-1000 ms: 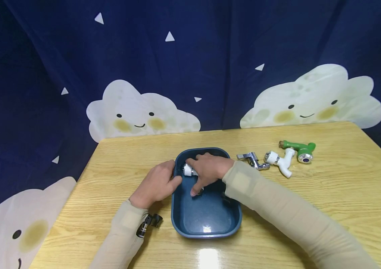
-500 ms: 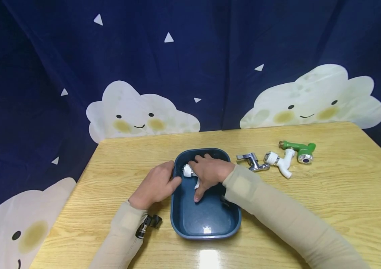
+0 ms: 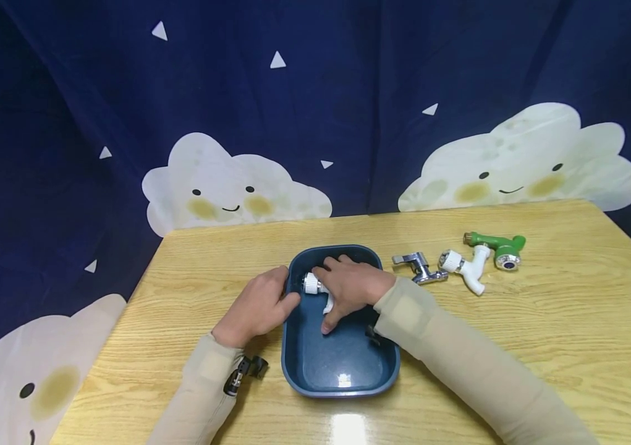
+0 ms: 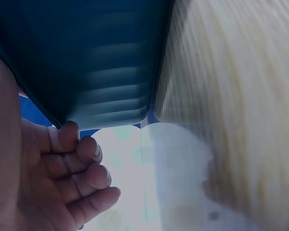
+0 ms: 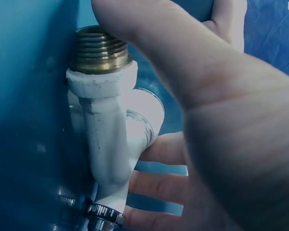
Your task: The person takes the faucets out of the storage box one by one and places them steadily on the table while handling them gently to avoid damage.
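My left hand (image 3: 256,304) holds the left rim of a dark blue plastic basin (image 3: 343,390). Its thumb lies over the rim, while the loosely curled fingers (image 4: 89,149) are outside by the basin's corner. Inside the basin, my right hand (image 3: 348,285) is spread over a white tap (image 3: 311,283). In the right wrist view this tap (image 5: 106,134) has a brass threaded end, a round knob and a dark ring at its lower end. Straight fingers (image 5: 159,185) lie behind it, and the thumb extends past the brass thread. The hand covers much of the tap in the head view.
On the wooden table (image 3: 543,346), right of the basin, lie a chrome tap (image 3: 421,269), another white tap (image 3: 473,269) and a green tap (image 3: 495,244). A navy curtain (image 3: 348,93) with clouds hangs behind the table.
My right thumb has moved toward the near side and away from the tap, so more of the tap's white spout shows. The left hand and basin stay nearly still.
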A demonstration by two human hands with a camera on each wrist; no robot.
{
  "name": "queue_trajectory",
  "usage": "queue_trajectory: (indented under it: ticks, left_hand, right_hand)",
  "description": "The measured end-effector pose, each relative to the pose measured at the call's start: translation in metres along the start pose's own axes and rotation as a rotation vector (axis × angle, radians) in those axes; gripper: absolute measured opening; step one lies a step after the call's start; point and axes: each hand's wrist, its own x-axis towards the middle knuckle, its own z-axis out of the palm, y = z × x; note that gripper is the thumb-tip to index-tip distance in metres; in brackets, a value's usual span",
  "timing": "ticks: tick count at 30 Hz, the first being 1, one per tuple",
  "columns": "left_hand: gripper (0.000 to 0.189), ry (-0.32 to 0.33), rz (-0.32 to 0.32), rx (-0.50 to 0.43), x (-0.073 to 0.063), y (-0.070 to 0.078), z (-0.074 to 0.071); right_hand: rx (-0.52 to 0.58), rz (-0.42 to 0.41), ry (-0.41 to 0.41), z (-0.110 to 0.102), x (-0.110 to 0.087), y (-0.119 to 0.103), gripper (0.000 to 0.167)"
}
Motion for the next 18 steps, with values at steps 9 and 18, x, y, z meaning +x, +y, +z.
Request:
queue_trajectory:
  ticks: [9,18]
  left_hand:
    - [0.013,-0.002,0.0,-0.001,0.0013,-0.0004,0.0008]
    - [0.013,-0.004,0.002,0.0,0.0008,-0.0003,-0.0001]
  right_hand:
    - [0.031,-0.008,0.006,0.0008,-0.0011,0.0032,0.117]
    - [0.075,-0.01,0.002,0.0012,-0.0023,0.0072,0.115]
